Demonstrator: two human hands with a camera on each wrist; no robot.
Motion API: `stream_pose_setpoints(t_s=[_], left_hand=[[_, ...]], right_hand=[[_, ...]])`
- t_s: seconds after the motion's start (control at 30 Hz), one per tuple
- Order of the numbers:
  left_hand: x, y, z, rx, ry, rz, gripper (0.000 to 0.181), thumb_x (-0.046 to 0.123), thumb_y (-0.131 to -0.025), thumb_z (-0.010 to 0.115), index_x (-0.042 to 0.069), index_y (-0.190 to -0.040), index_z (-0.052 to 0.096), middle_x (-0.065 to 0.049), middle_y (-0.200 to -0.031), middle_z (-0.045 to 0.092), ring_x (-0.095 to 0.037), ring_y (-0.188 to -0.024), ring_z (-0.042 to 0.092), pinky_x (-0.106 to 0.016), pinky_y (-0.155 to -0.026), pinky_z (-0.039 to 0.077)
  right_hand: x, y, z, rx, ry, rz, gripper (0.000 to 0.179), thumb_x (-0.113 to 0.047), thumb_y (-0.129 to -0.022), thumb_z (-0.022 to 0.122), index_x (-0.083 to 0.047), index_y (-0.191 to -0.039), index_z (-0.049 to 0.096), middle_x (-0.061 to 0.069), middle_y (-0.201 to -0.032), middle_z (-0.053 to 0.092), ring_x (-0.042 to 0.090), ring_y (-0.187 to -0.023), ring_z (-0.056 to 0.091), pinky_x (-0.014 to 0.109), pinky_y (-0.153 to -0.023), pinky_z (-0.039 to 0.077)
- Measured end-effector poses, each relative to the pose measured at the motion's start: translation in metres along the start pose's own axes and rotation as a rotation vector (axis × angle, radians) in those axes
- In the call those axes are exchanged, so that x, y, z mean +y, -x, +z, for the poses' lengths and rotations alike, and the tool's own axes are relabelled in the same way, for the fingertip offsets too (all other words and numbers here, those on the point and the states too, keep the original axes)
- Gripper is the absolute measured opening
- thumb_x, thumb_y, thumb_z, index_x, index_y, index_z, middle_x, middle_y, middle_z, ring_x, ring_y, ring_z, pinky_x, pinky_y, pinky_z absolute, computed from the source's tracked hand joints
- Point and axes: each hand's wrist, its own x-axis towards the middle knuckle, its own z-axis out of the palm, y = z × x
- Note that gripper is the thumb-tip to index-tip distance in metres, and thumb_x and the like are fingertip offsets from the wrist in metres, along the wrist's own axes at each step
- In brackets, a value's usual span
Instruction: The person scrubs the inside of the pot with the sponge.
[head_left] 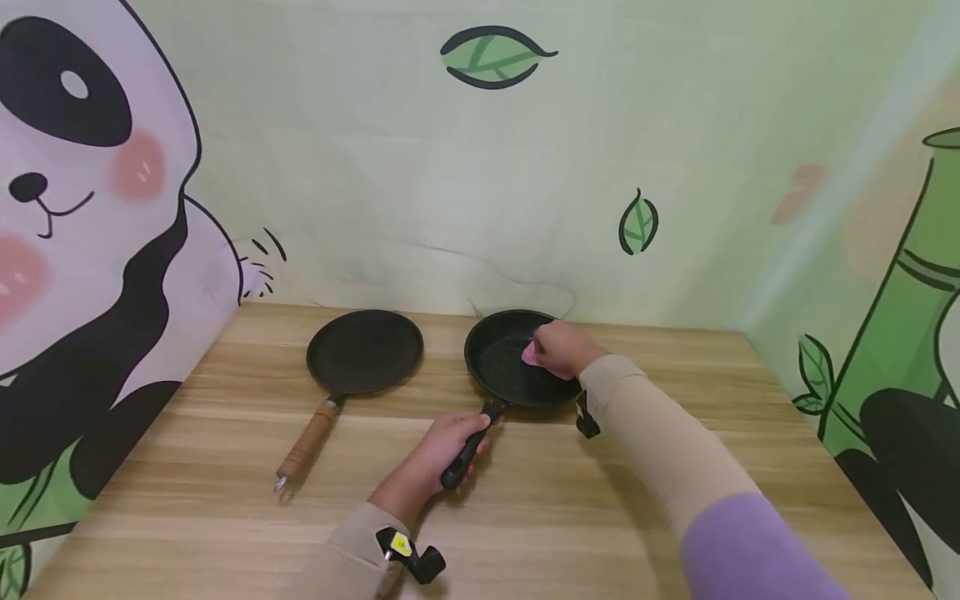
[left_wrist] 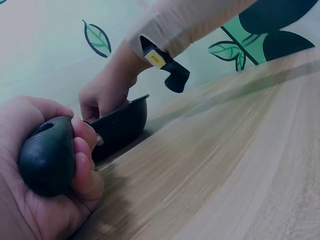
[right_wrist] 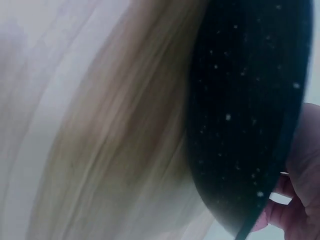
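A black frying pan [head_left: 497, 360] with raised sides rests on the wooden table near the wall. My left hand [head_left: 448, 442] grips its black handle [head_left: 467, 457], fingers wrapped round it; the left wrist view shows the handle's rounded end [left_wrist: 47, 157] in the palm. Over the right side of the pan, my right hand [head_left: 567, 347] reaches inside and holds a pink cloth [head_left: 530, 354] down at the inner surface. Most of that cloth is hidden under the fingers. From the right wrist, the speckled outer wall of the pan [right_wrist: 245, 110] blocks much of the hand.
Left of the frying pan lies a flat black pan [head_left: 365, 352] with a wooden handle [head_left: 309, 446] pointing toward the near left. Behind the wooden table [head_left: 225, 500] rises a green wall [head_left: 360, 167] printed with pandas, leaves and bamboo.
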Motion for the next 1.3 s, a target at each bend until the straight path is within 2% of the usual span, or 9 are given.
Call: stream_pose_setpoints(t_s=[0.13,0.33,0.43,0.6,0.77,0.97,1.13,1.23,1.3], left_hand=[[0.000,-0.001,0.000,-0.003,-0.007,-0.005,0.041,0.028,-0.100,0.055,-0.003,-0.127,0.061,0.002,-0.067,0.053,-0.010,-0.041,0.044,-0.022,-0.034,0.038],[0.000,-0.001,-0.001,0.004,-0.019,-0.013,0.041,0.029,-0.101,0.055,-0.001,-0.127,0.062,0.001,-0.068,0.053,-0.011,-0.042,0.044,-0.023,-0.034,0.038],[0.000,0.000,-0.002,0.006,-0.019,-0.009,0.041,0.028,-0.100,0.055,-0.002,-0.127,0.062,0.001,-0.068,0.053,-0.011,-0.042,0.044,-0.023,-0.034,0.037],[0.000,-0.001,-0.002,0.004,-0.019,-0.006,0.042,0.028,-0.099,0.056,-0.001,-0.128,0.062,0.001,-0.068,0.053,-0.011,-0.041,0.044,-0.023,-0.034,0.037],[0.001,0.000,-0.002,-0.007,-0.022,-0.004,0.041,0.028,-0.100,0.056,0.000,-0.129,0.063,0.001,-0.069,0.053,-0.011,-0.042,0.043,-0.023,-0.034,0.037],[0.001,0.000,0.001,-0.033,-0.019,0.003,0.042,0.027,-0.100,0.055,-0.002,-0.131,0.061,0.002,-0.068,0.053,-0.011,-0.042,0.043,-0.023,-0.034,0.037],[0.000,-0.001,0.001,-0.028,-0.005,0.015,0.042,0.027,-0.101,0.055,-0.003,-0.131,0.060,0.002,-0.067,0.052,-0.010,-0.041,0.043,-0.023,-0.034,0.037],[0.000,-0.001,-0.001,-0.024,-0.014,0.018,0.042,0.026,-0.101,0.055,-0.003,-0.129,0.061,0.002,-0.067,0.053,-0.011,-0.041,0.043,-0.023,-0.034,0.037],[0.001,-0.001,-0.002,-0.020,-0.013,0.015,0.041,0.026,-0.101,0.055,-0.003,-0.129,0.062,0.002,-0.068,0.053,-0.011,-0.041,0.043,-0.023,-0.034,0.037]], right_hand=[[-0.010,0.008,-0.004,-0.065,0.046,-0.051,0.011,-0.015,-0.093,0.067,-0.006,-0.093,0.074,0.005,-0.088,0.070,0.020,-0.084,0.064,0.038,-0.083,0.056],[-0.037,0.021,-0.007,-0.143,0.105,-0.261,0.014,-0.023,-0.094,0.069,-0.013,-0.085,0.073,-0.005,-0.078,0.068,0.013,-0.076,0.062,0.034,-0.079,0.056],[-0.047,0.021,-0.008,-0.157,0.121,-0.308,0.013,-0.023,-0.092,0.070,-0.016,-0.083,0.074,-0.008,-0.075,0.068,0.010,-0.072,0.061,0.033,-0.076,0.056],[-0.046,0.022,-0.008,-0.165,0.126,-0.272,0.009,-0.023,-0.090,0.071,-0.016,-0.087,0.075,-0.005,-0.081,0.069,0.012,-0.077,0.063,0.034,-0.080,0.056],[-0.028,0.020,-0.011,-0.157,0.099,-0.136,0.013,-0.026,-0.093,0.070,-0.014,-0.091,0.074,-0.001,-0.087,0.069,0.017,-0.084,0.064,0.038,-0.085,0.056],[0.003,0.016,-0.011,-0.091,0.054,0.006,0.026,-0.025,-0.094,0.071,-0.010,-0.074,0.067,0.002,-0.073,0.063,0.019,-0.067,0.055,0.035,-0.066,0.051],[0.004,0.017,-0.014,-0.108,0.060,0.010,0.022,-0.025,-0.095,0.070,-0.009,-0.079,0.070,0.004,-0.078,0.065,0.020,-0.072,0.060,0.036,-0.070,0.053],[-0.004,0.022,-0.015,-0.133,0.096,-0.058,0.013,-0.020,-0.093,0.069,-0.010,-0.086,0.073,0.002,-0.084,0.069,0.018,-0.080,0.063,0.036,-0.078,0.055],[-0.014,0.026,-0.017,-0.157,0.087,-0.134,0.011,-0.019,-0.091,0.069,-0.011,-0.084,0.073,-0.001,-0.081,0.068,0.016,-0.078,0.062,0.034,-0.077,0.055]])
